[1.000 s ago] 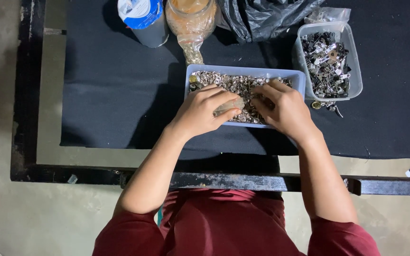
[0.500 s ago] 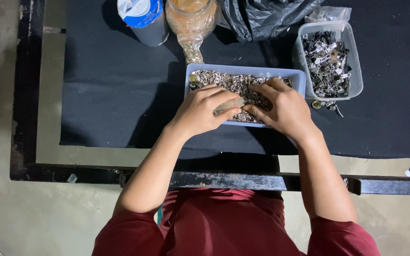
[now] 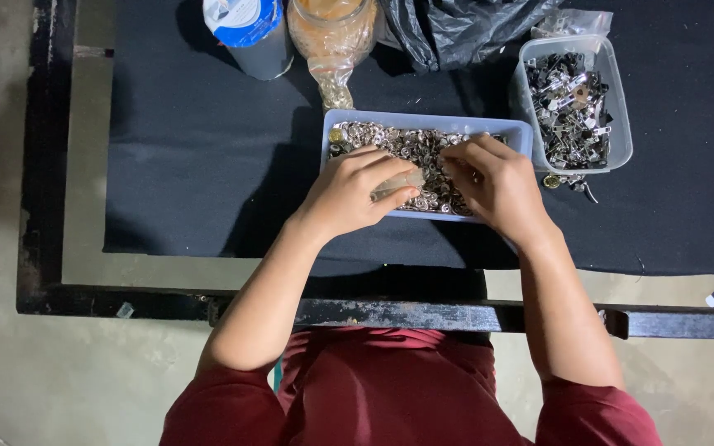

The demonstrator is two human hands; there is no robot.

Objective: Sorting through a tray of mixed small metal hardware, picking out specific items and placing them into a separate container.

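A pale blue plastic tray (image 3: 423,122) full of small round silvery metal pieces sits on the black cloth in front of me. My left hand (image 3: 353,192) rests over the tray's near left part, fingers curled around a small clear plastic bag (image 3: 398,180). My right hand (image 3: 493,186) is over the tray's right part, fingertips down among the metal pieces; what they pinch is hidden.
A clear box (image 3: 576,103) of dark metal clips stands to the right, a few clips (image 3: 568,182) lying loose beside it. At the back are a blue-lidded can (image 3: 245,33), a jar (image 3: 332,33) and a crumpled black plastic bag (image 3: 464,29). The table's metal frame (image 3: 373,312) runs in front.
My right hand's fingers have shifted slightly among the metal pieces. My left hand keeps the small bag in the same place.
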